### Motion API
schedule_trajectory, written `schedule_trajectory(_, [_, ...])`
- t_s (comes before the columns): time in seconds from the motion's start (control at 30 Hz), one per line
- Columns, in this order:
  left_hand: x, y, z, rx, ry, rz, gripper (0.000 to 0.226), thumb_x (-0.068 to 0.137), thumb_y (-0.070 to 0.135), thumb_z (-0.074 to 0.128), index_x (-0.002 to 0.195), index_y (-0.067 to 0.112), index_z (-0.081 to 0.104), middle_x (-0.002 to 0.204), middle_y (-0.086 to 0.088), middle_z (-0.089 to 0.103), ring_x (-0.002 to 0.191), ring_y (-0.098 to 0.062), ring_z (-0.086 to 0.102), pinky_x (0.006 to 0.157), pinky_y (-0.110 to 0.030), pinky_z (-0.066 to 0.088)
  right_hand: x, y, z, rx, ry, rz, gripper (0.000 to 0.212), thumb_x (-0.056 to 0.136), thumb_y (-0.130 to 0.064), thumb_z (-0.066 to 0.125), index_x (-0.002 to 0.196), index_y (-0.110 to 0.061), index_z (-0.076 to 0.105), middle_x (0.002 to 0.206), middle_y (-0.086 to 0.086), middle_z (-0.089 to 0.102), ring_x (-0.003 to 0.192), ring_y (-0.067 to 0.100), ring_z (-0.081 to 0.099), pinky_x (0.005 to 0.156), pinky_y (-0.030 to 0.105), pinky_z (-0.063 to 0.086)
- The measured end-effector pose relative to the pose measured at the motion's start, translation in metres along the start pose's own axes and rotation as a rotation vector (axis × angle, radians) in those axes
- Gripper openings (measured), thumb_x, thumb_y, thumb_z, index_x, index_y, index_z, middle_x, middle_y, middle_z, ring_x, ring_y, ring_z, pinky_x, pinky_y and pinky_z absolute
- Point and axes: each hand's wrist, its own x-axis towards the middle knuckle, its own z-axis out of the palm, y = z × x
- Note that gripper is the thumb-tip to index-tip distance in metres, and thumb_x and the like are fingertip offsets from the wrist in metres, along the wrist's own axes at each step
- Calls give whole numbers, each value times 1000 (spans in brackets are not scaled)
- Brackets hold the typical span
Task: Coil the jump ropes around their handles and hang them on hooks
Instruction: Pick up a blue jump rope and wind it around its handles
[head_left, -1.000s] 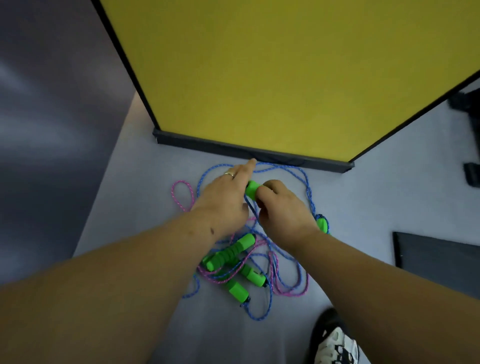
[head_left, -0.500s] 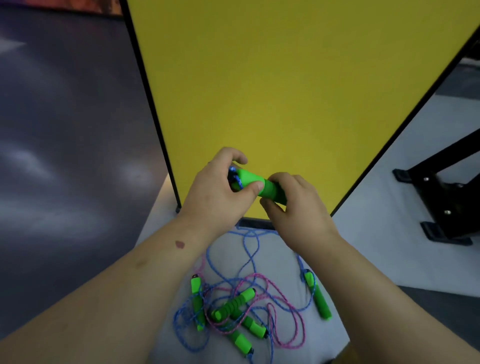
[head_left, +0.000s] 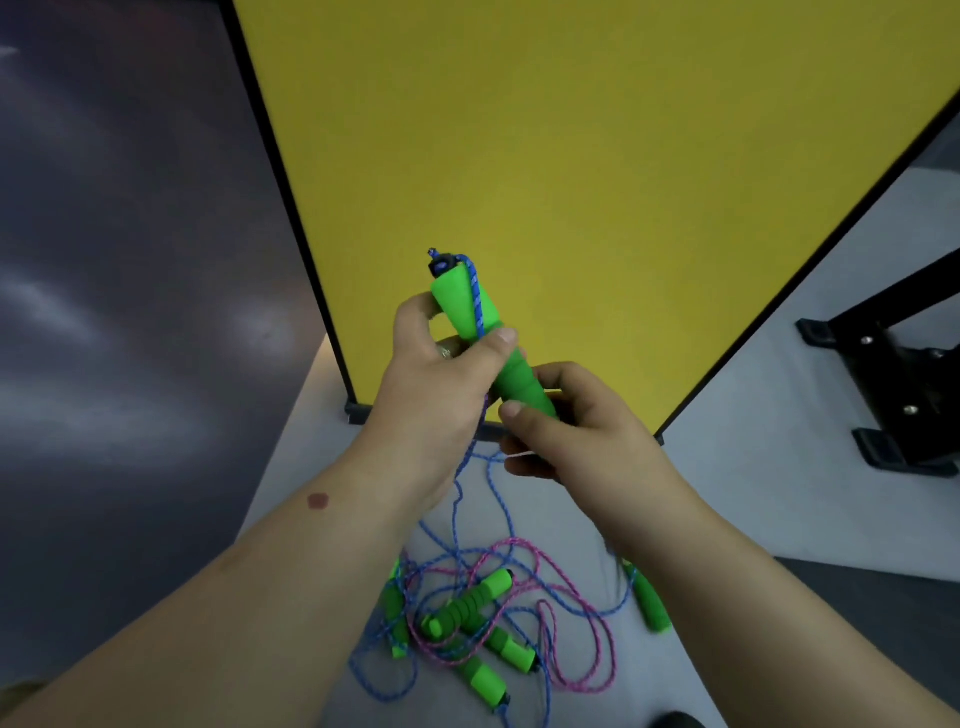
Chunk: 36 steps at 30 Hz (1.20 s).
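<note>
Hands meet at chest height before a yellow panel (head_left: 597, 182) with a dark frame. Left hand (head_left: 441, 395) grips the middle of a green foam handle (head_left: 485, 338), thumb clamped over a blue rope (head_left: 475, 299) that runs down the handle's side from its black end cap; right hand (head_left: 571, 431) curls round the lower end, fingers closed on it. Handle tilted, cap end up and to the left. Blue rope hangs from the hands to the grey floor (head_left: 753, 493) — there a tangle of blue and pink ropes (head_left: 545, 613) with several more green handles (head_left: 467, 605) lies below the forearms. Black stand foot (head_left: 893, 395) at right. No readable writing or brand anywhere.
</note>
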Motion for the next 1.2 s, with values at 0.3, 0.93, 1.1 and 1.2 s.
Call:
schedule_trajectory(0.3, [9,8,-8,-244,-13,-127,31,96,4,69,116,12,48,104,-13,53,106,-34,68,81,-57,63,4,7,4,435,-326,356,30,86,-15,70,116,-14,66,89,4,69,91,17,71,91,35,40])
schedule_trajectory(0.93, [-8,-4,-2,352,-366,-15,24,80,12,69,103,15,73,91,-20,71,75,-24,57,63,-40,48,5,-22,-10,89,179,-131,7,91,-12,71,84,-12,73,61,-7,61,48,8,52,48,22,44])
schedule_trajectory(1.1, [-3,5,-2,111,-74,-26,15,81,13,74,87,1,66,72,-9,66,65,-19,64,60,-36,48,6,-28,-19,151,-6,-84,27,91,1,56,105,-13,74,75,-2,68,53,16,53,53,29,44])
schedule_trajectory(1.2, [7,19,-10,-56,130,-113,5,90,3,67,92,7,64,71,-6,65,51,-12,62,54,-29,46,6,-31,-35,-27,-131,35,18,99,-6,55,101,-9,72,71,4,65,50,15,49,48,26,42])
